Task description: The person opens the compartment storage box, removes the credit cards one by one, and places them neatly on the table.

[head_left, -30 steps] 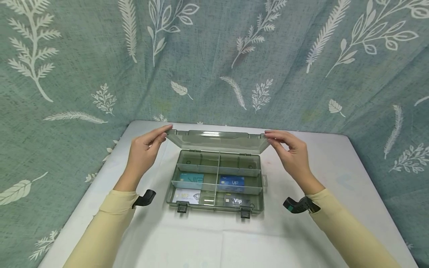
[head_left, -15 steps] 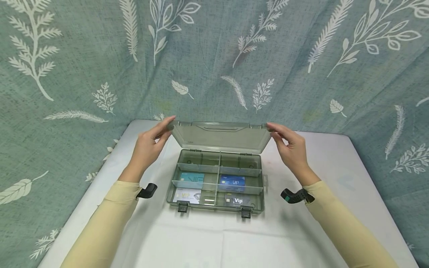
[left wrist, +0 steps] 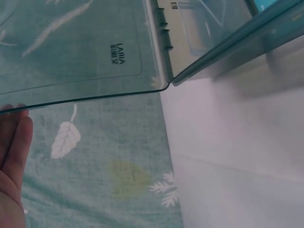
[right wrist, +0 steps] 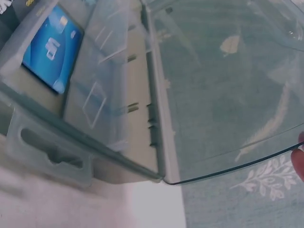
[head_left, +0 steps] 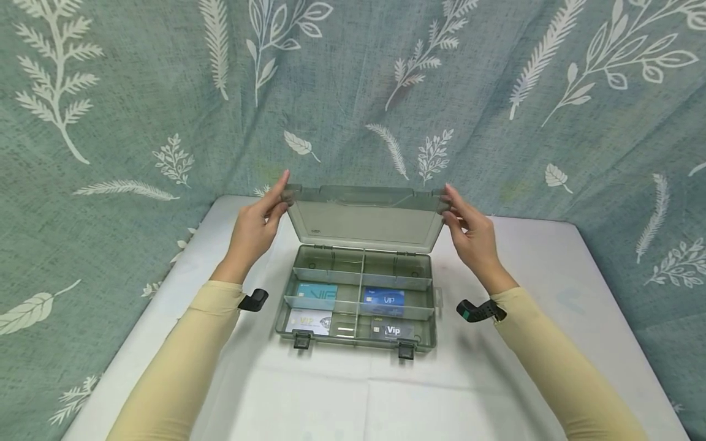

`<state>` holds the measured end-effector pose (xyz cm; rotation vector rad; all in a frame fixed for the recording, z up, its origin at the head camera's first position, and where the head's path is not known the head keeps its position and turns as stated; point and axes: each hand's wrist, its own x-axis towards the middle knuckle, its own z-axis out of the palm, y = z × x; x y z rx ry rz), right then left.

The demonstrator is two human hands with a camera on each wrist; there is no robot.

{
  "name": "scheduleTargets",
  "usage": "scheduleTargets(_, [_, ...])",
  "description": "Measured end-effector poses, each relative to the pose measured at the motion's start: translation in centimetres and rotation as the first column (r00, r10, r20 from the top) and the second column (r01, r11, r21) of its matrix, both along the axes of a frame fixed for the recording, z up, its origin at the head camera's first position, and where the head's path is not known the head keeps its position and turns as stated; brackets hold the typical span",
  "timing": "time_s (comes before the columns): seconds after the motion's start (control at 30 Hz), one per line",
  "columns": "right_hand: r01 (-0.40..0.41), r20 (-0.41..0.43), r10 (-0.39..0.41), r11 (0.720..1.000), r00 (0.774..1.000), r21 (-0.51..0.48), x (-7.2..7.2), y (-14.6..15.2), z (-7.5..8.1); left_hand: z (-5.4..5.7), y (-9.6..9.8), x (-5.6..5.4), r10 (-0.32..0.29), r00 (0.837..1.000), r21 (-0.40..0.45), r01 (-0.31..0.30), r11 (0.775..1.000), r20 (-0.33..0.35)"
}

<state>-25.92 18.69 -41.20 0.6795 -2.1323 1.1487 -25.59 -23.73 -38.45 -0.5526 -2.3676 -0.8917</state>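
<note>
A translucent grey-green compartment box (head_left: 353,343) lies on the table with its hinged lid (head_left: 366,222) raised steeply at the back. My left hand (head_left: 252,231) holds the lid's left upper corner between fingers and thumb. At the opposite corner my right hand (head_left: 475,240) grips it the same way. Four of the compartments' contents show as several cards: a teal card (head_left: 317,291) and a white card (head_left: 309,322) on the left, a blue VIP card (head_left: 384,297) and a dark Vip card (head_left: 393,329) on the right. Only fingertips (right wrist: 299,164) of the right hand show in its wrist view.
Two dark latches, a left latch (head_left: 301,340) and a right latch (head_left: 406,350), hang off the box's front edge. A hanger tab (right wrist: 50,149) sticks out from its right side. Behind the white-covered table (head_left: 331,398) hangs a green leaf-patterned cloth (head_left: 342,92).
Both hands have swung the lid further up and back, from low over the hinge to steeply raised. The box and cards have stayed in place.
</note>
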Motion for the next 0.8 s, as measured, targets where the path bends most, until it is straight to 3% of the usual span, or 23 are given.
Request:
scheduleTargets(0.23, [-0.066, 0.068, 0.068, 0.998, 0.995, -0.025, -0.6, 0.0, -1.1, -0.8, 0.5, -1.0, 0.025, 0.998, 0.007, -0.026, 1.000, 0.056])
scheduleTargets(0.5, [0.015, 0.171, -0.015, 1.000, 0.985, 0.000, -1.0, -0.3, -2.7, -2.1, 0.8, -2.2, 0.006, 0.987, 0.045, -0.013, 0.999, 0.158])
scheduleTargets(0.8, [0.036, 0.295, -0.050, 0.998, 0.954, 0.052, -1.0, -0.3, -5.2, -3.4, 0.6, -2.9, 0.044, 0.967, -0.044, -0.034, 0.998, 0.252])
